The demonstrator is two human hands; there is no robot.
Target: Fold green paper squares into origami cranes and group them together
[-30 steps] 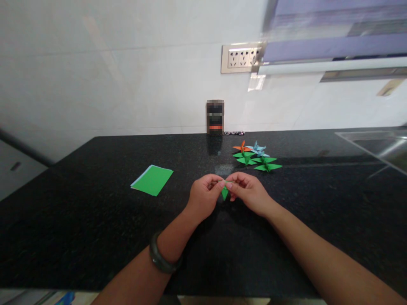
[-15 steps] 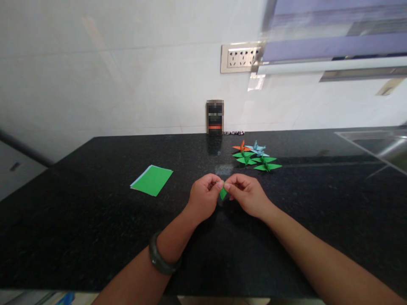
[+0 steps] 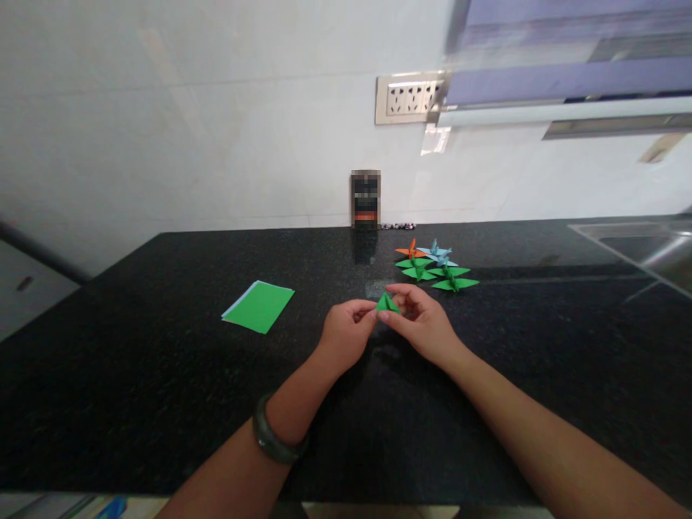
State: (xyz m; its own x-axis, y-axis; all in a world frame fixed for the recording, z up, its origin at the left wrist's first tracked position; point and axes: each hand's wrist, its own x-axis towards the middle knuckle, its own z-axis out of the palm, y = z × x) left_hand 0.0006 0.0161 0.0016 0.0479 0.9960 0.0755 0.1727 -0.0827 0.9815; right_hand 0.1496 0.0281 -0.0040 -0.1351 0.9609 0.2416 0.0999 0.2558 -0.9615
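Observation:
A small folded green paper piece (image 3: 387, 303) is held just above the black counter (image 3: 162, 375), pinched between both hands. My left hand (image 3: 346, 333) grips its left tip with thumb and forefinger, fingers curled. My right hand (image 3: 422, 323) cups its right side with fingers closed round it. The paper shows as a small triangle pointing up between the fingertips. A dark bangle sits on my left wrist.
A stack of green paper sheets (image 3: 259, 306) lies to the left. Several finished paper cranes (image 3: 435, 268), green, orange and blue, sit behind my right hand. A small dark box (image 3: 366, 200) stands at the wall under a socket panel (image 3: 409, 99). A steel sink (image 3: 643, 249) is at far right.
The green piece has been turned up: it hung below my fingers as a point, and now stands as a triangle above them. Both hands shifted slightly away from me.

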